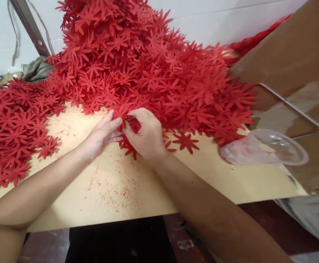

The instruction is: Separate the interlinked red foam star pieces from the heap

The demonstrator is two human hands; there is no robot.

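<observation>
From here I see red flower cutouts [17, 128] spread leftward on the tabletop [115, 186]. The left hand [101, 135] supports one red cutout [120, 111] near the pile's front; the right hand [147, 133] pinches it, thumb and fingers nearly together. Rightward lies a clear plastic tub [263, 148].

A workshop, by the heaped red cut-outs [137, 73] on a worktable [115, 190].

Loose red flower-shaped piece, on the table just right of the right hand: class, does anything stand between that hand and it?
Only something low: petals of another red piece lie on the table between the right hand and the loose piece. Nothing upright is visible there.
</observation>
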